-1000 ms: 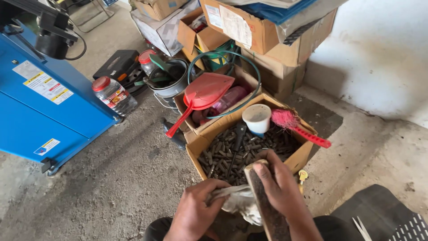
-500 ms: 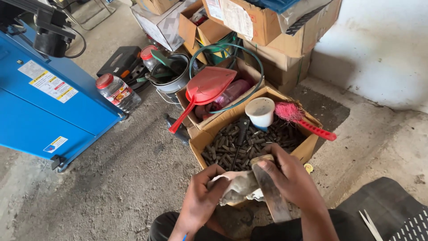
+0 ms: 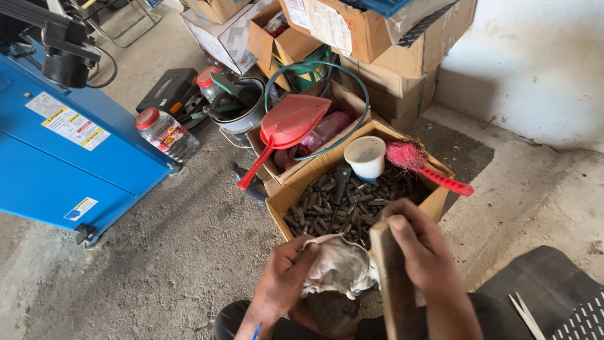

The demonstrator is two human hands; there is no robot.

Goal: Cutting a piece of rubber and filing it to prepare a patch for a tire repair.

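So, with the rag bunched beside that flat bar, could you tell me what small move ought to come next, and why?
Probably draw the rag along the flat bar. The left hand holds the cloth bunched against the bar's side, the right hand grips the bar's top end, and its dark face looks grimy.

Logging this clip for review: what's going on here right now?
A person crouches over a concrete floor. The left hand presses a dirty rag against a worn wooden piece that the right hand grips near its top. Just beyond sits a cardboard box of dark metal parts, with a white cup and pink brush.
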